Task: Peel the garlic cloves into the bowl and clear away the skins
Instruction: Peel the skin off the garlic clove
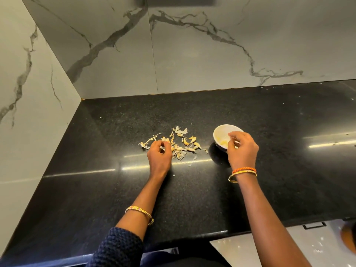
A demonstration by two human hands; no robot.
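left hand [159, 151] fingers curled on garlic skins [181, 143] | right hand [241, 149] loosely curled over bowl [221, 134]

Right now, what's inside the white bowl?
The white bowl holds pale yellowish peeled garlic near its bottom. The right hand hangs over its near right part, so the rest of the inside is covered and no count is possible.
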